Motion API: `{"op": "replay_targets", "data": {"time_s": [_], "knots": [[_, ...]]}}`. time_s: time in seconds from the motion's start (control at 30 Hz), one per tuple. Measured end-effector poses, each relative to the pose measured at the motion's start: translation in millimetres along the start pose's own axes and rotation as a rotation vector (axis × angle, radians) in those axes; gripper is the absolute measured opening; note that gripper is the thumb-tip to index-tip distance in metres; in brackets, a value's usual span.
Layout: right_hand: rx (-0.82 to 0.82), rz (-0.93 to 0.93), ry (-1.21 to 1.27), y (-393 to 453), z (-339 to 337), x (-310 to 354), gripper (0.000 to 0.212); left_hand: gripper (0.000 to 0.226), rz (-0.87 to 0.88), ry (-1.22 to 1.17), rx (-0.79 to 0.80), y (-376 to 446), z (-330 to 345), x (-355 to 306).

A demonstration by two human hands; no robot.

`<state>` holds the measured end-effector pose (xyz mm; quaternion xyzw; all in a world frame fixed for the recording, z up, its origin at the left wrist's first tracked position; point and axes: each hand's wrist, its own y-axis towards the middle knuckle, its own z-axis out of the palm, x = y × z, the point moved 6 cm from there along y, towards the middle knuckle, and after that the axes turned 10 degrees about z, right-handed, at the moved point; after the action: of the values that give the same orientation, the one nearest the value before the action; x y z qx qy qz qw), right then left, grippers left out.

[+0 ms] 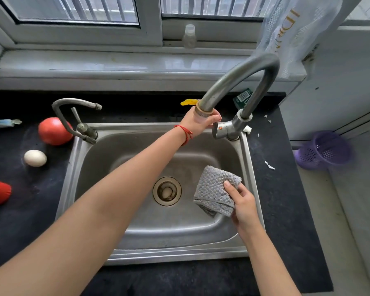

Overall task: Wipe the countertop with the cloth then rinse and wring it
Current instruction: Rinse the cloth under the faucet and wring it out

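over the sink (249, 159), right hand (242, 207) grips cloth (215, 190); left hand (198, 122) on tap lever (215, 130).

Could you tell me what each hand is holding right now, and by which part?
The right hand pinches the folded grey cloth by its right edge over the sink. The left hand grips the tall faucet's lever.

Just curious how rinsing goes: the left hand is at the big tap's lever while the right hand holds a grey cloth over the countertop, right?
Not quite. The head view shows the right hand holding the grey cloth over the sink; the left hand is at the tap's lever.
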<state>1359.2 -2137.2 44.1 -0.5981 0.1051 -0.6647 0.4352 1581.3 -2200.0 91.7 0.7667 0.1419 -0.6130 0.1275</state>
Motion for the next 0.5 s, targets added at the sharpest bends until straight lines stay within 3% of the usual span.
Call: {"op": "replay_targets", "data": {"time_s": [0.3, 0.4, 0.5], "knots": [[0.016, -0.009, 0.005, 5, 5, 5, 0.012, 0.022, -0.033, 0.031, 0.022, -13, -9, 0], [0.030, 0.005, -0.004, 10, 14, 6, 0.012, 0.031, -0.043, -0.020, -0.077, -23, -28, 1], [0.051, 0.050, -0.005, 20, 31, 4, 0.013, 0.034, -0.191, -0.096, -0.200, -55, -54, 22]]}}
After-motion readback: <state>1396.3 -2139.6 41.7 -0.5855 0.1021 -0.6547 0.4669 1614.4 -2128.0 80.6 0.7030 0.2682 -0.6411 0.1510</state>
